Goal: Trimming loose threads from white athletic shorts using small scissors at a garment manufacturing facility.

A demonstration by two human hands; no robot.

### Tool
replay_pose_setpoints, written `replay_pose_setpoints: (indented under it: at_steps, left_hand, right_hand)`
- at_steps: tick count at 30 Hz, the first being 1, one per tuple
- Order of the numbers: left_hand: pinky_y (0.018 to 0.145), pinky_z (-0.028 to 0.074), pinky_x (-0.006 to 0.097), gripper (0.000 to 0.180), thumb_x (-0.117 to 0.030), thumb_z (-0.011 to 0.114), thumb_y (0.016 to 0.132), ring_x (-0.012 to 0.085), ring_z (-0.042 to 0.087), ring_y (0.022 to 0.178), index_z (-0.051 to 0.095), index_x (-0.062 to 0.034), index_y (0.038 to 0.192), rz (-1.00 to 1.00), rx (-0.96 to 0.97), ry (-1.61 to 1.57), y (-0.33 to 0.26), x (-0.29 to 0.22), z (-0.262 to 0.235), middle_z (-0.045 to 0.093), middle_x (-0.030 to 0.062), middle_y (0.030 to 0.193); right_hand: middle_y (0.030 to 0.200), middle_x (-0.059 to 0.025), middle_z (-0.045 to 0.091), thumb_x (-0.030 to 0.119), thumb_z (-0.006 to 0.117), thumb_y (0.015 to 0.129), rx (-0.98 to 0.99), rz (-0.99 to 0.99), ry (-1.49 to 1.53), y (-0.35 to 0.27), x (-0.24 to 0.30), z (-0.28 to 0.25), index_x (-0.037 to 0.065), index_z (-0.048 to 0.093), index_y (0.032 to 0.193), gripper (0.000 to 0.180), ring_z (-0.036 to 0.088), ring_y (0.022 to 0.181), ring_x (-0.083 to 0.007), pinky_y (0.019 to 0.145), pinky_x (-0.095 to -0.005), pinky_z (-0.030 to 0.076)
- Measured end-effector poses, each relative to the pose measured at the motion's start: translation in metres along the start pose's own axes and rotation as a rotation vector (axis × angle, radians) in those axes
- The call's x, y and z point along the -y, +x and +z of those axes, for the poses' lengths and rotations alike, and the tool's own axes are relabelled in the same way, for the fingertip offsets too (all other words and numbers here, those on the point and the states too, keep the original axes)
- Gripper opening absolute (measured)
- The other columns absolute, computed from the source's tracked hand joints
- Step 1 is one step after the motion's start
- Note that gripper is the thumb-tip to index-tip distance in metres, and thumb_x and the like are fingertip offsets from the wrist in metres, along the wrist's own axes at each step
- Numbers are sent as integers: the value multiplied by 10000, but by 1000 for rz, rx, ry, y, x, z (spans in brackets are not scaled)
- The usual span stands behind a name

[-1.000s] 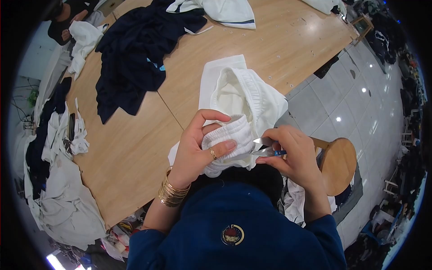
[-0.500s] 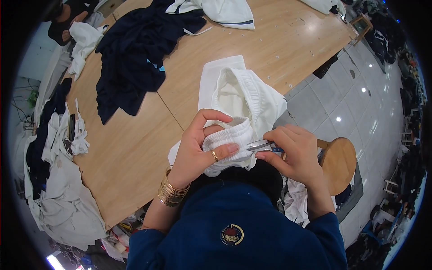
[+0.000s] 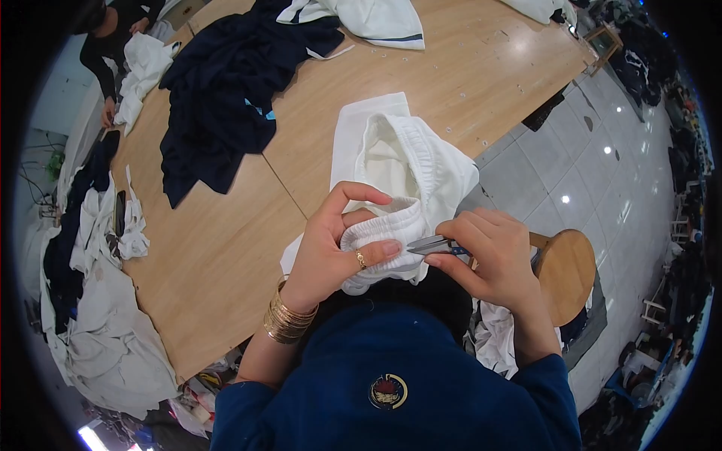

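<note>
My left hand [image 3: 338, 240] grips the gathered elastic waistband of white trousers [image 3: 391, 229], its thumb on top and its fingers inside the opening. From the right, my right hand [image 3: 489, 252] holds small thread snips [image 3: 432, 245] with metal blades and a blue part near the grip. The blades point left and their tips touch or nearly touch the waistband beside my left thumb; they now lie close together. Beyond my hands, more white cloth with a second gathered elastic edge [image 3: 432, 169] rests on the table's near edge.
A dark navy garment pile [image 3: 218, 105] and a white garment with a dark stripe [image 3: 368, 22] lie across the wooden table [image 3: 226, 263]. White cloth [image 3: 113, 346] hangs off its left side. A round wooden stool [image 3: 568, 274] stands at right. Another person [image 3: 109, 45] handles white cloth at far left.
The snips' blades have closed together and their tips moved slightly left over the waistband. My left hand stays almost still. At far left, the other person's hand has reached down toward the table edge.
</note>
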State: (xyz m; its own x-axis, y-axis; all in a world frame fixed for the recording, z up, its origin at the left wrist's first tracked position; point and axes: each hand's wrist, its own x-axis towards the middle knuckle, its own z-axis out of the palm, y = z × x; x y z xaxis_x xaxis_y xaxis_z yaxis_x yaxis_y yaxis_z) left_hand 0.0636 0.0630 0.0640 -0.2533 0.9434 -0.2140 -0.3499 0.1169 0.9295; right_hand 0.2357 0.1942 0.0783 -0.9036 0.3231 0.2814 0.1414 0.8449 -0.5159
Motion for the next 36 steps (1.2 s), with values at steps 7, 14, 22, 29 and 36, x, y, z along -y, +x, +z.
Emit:
replay_pose_setpoints:
  at_steps: [7,14,22,29,36]
  left_hand:
    - [724,439,195,383,-18,618,806,74,572,833,411,-36,1129,-16,-7,-81,0,4,-2,638,90,903]
    - [699,421,183,328,-34,607,819,55,548,797,453,-39,1109,19,-34,-24,0,5,-3,602,31,844]
    - [676,416,183,341,-51,630,806,48,536,766,462,-49,1103,73,-27,20,0,5,-2,580,16,814]
    - [649,401,173,329,-56,630,809,30,515,723,464,-40,1093,40,-39,25,-1,3,0,576,2,771]
    - [627,376,165,302,-71,627,820,16,489,686,469,-38,1076,56,-55,77,-1,2,1,553,-21,724]
  right_hand:
    - [612,-49,526,249,700,693,-89,28,119,-2,-5,6,60,581,779,239,503,524,-215,488,-306,368]
    - [621,-50,536,241,707,685,-88,24,112,-2,-1,4,56,587,789,244,520,539,-219,498,-303,381]
    - [647,-40,539,277,707,695,-64,-26,-13,-1,4,5,76,588,804,258,534,574,-208,506,-298,383]
    - [659,-13,536,289,691,724,-39,-41,-46,0,7,4,95,582,798,235,535,577,-185,507,-291,394]
    - [615,-27,519,220,715,678,-86,-9,51,0,7,3,73,595,805,228,496,518,-195,476,-290,358]
